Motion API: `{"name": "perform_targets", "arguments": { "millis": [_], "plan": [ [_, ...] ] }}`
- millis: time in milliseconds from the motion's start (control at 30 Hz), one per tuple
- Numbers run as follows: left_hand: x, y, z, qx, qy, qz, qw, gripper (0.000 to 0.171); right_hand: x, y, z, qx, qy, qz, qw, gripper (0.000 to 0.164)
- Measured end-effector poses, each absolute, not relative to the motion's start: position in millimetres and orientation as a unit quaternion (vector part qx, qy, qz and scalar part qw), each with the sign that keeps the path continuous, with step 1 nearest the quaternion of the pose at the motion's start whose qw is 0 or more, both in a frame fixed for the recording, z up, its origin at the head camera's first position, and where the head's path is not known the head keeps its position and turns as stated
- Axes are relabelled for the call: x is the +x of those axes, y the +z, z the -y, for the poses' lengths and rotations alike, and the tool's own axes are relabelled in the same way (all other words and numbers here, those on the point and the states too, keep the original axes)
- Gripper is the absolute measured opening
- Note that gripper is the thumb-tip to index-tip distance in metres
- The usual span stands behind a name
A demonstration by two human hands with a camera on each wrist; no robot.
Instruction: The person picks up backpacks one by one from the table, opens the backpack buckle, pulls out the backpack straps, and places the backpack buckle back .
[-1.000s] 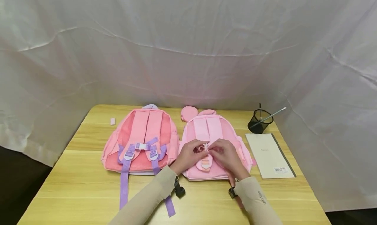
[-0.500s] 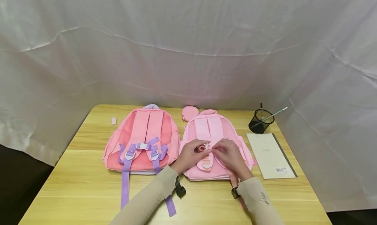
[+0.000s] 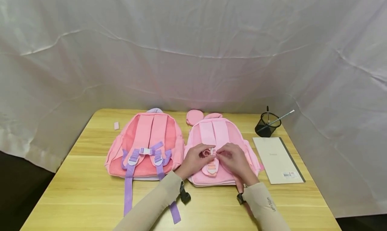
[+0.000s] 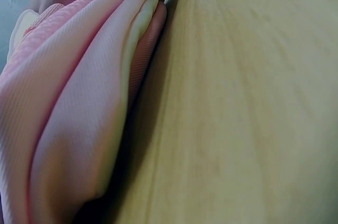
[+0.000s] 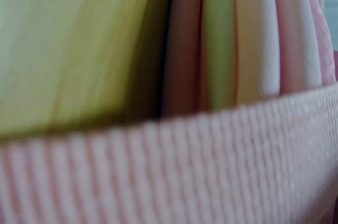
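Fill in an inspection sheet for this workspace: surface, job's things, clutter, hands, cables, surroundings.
Surface: wood-grain table.
Job's things: light-pink backpack lying strap side up; round pink pouch at its top edge.
Clutter: coral backpack with purple webbing alongside; small pink block; cream booklet; black mesh cup holding slim sticks.
Hands: left hand and right hand pinch a pale clip; exact grip unclear.
Cables: nothing seen.
Surroundings: creased pale fabric behind and at the sides.

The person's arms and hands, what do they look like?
A long beige fabric left sleeve and matching right sleeve cover the arms; dark lettering, too small to read, marks the right one. A black fitting shows at each cuff. The left hand and right hand are ungloved.
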State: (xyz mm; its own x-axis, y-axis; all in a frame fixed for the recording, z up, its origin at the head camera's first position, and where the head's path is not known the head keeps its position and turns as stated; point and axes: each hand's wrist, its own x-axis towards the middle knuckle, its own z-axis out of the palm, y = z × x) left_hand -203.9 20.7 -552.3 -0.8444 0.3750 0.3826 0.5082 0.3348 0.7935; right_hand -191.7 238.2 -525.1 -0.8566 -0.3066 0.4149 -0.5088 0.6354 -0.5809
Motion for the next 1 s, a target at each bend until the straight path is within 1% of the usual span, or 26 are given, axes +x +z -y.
{"name": "perform_targets", "arguments": {
  "millis": [200,567,833,1000],
  "plan": [
    [-204.9,-553.1,-20.5,-0.274,-0.510,0.812,0.075,0.040,-192.4,-524.8,-239.2,0.230,0.365,0.891,0.138,0.014],
    [-204.0,-554.2,-20.1,-0.268,-0.502,0.819,0.068,0.041,-191.9,-525.3,-234.2,0.229,0.361,0.893,0.139,0.013],
    [-204.1,-554.3,-20.3,-0.267,-0.508,0.816,0.063,0.044,-191.1,-522.8,-236.1,0.201,0.374,0.898,0.118,0.006],
    [-203.8,-554.4,-20.2,-0.258,-0.517,0.814,0.052,0.048,-189.7,-519.5,-237.1,0.184,0.384,0.897,0.116,0.009]
  ]
}}
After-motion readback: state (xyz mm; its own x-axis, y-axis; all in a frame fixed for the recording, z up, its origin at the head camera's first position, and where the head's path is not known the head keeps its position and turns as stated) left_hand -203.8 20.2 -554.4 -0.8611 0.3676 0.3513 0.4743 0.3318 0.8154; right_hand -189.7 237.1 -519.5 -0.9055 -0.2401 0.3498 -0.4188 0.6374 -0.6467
